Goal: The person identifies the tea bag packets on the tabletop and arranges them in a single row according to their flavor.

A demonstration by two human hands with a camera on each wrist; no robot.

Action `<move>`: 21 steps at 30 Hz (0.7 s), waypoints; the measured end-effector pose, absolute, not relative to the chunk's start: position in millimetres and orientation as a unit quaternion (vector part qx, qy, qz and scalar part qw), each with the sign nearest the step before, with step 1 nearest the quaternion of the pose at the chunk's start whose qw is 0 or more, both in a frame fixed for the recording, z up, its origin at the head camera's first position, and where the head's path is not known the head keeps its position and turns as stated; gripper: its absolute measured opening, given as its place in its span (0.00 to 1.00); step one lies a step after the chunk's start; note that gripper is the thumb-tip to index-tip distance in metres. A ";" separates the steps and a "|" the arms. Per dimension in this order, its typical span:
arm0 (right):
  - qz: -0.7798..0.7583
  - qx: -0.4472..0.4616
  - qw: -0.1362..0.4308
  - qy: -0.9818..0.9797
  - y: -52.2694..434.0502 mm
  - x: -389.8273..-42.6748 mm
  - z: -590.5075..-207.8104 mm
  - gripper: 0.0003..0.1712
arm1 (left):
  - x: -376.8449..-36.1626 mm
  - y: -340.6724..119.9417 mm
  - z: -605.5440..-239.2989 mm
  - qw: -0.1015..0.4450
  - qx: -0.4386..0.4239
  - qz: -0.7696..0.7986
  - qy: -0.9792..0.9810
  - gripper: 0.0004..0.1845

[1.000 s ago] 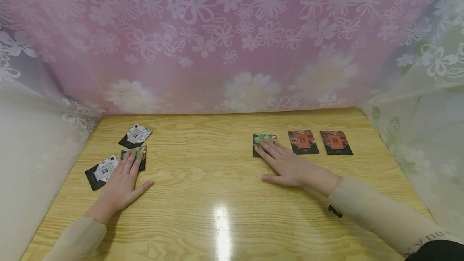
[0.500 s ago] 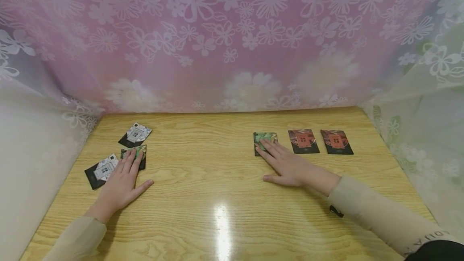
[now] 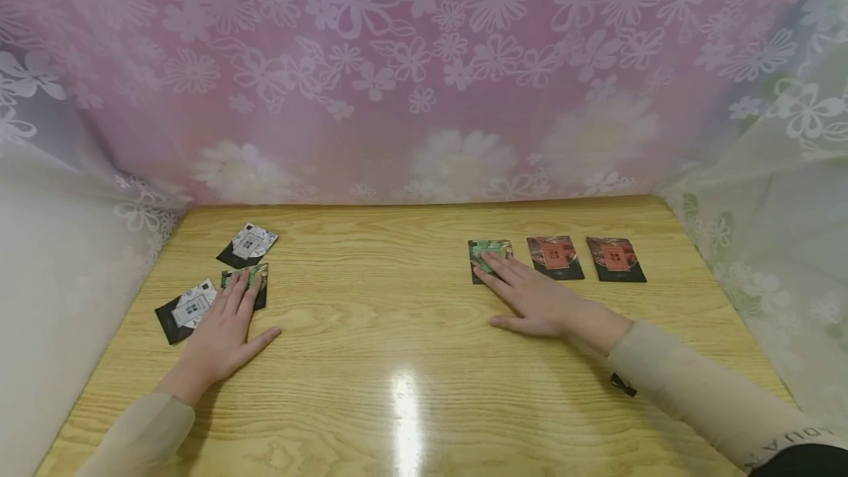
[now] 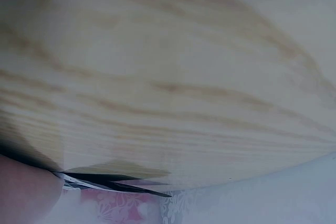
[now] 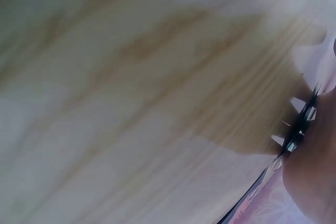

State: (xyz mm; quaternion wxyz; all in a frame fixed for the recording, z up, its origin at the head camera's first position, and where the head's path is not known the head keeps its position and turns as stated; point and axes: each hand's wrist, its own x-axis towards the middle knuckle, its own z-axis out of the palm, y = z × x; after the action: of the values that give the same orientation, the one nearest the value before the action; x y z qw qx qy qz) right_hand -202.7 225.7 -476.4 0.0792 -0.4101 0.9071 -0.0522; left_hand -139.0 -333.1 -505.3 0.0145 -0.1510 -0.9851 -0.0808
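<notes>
My left hand (image 3: 221, 333) rests with straight fingers on a green and black sachet (image 3: 263, 288) at the left of the table, covering much of it. Two white and black sachets lie close by: one sachet (image 3: 248, 245) just behind, another sachet (image 3: 188, 311) on its left, partly under the hand in this view. On the right side, my right hand (image 3: 539, 304) lies with extended fingers over a second green and black sachet (image 3: 482, 249). To the right of that sit a red and black sachet (image 3: 555, 258) and another red sachet (image 3: 616, 259), in a row.
The wooden table (image 3: 371, 300) ends at a pink floral curtain (image 3: 424, 94) behind. Pale curtains hang at both sides. A small black object (image 3: 623, 385) shows beneath the right sleeve (image 3: 695, 389). Both wrist views mostly show tabletop, with sachets edge-on.
My right hand has slid slightly to the right, and the green sachet under its fingers has moved with it toward the red sachets. The left hand stays in place.
</notes>
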 end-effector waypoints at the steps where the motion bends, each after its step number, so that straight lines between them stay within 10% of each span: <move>1: -0.050 -0.410 0.079 0.907 226.5 -203.1 -476.6 0.51 | -138.9 -333.1 -505.3 0.015 -0.151 -0.081 -0.985 0.56; 21: -0.052 -0.427 0.059 0.901 236.3 -208.6 -482.1 0.52 | -139.0 -333.6 -505.0 0.020 -0.153 -0.083 -0.985 0.56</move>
State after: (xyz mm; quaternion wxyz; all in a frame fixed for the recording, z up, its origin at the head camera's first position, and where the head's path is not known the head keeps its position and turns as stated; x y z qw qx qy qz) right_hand -208.6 236.3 -482.1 0.0591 -0.4273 0.9007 -0.0517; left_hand -139.0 -333.6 -505.0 0.0203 -0.1527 -0.9846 -0.0831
